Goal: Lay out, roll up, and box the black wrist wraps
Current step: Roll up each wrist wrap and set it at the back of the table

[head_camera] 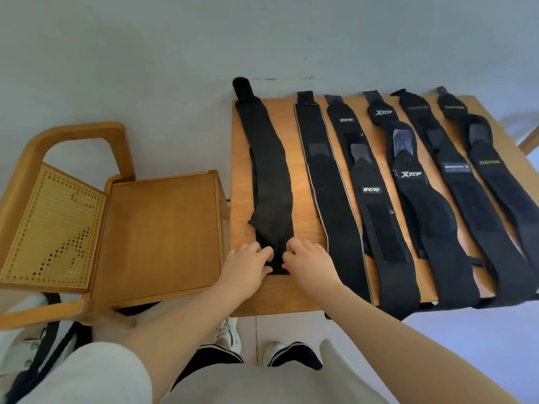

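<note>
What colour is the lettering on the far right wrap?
Yellow-green lettering on the black wrap, seen in the head view.

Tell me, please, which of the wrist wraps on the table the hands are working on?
The leftmost wrap, plain with no logo; both hands pinch its near end.

Hands (277,262) on leftmost wrap (269,182)

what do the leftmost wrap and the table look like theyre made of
Leftmost wrap: likely matte woven elastic fabric; it creases and sags softly. Table: seemingly wood or wood veneer, smooth finish; warm brown grain with a soft sheen.
</note>
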Action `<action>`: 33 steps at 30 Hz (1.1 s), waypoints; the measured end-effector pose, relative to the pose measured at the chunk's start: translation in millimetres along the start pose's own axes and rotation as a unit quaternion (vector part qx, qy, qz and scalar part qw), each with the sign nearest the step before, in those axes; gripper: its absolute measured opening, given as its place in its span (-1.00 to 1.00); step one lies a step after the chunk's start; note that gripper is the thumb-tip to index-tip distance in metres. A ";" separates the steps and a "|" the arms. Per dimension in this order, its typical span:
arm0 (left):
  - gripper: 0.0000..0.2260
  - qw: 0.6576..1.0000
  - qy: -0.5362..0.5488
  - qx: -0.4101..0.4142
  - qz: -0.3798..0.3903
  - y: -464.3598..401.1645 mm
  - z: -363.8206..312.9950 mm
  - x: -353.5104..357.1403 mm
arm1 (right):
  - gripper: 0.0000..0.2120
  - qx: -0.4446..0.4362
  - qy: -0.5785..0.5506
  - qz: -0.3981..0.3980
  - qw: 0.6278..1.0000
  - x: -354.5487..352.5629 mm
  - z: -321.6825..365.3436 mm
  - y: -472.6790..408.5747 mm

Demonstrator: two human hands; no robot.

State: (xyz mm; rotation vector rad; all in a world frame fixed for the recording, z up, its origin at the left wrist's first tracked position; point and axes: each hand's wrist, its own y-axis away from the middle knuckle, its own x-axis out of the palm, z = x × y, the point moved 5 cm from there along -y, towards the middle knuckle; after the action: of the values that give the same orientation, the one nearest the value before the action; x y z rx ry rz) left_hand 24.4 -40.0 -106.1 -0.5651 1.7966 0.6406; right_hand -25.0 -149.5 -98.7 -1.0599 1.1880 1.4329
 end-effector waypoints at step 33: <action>-0.84 0.980 0.179 -0.024 0.086 -5.9 18.2 -12.3 | -0.53 0.096 -0.188 0.081 0.974 9.1 -4.0 1.7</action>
State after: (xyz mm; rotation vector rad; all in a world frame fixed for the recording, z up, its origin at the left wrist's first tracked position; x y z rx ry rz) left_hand 44.5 -31.4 -100.0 -0.5890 2.1904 0.7375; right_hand -28.0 -152.3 -108.0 -0.5374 1.1259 1.5265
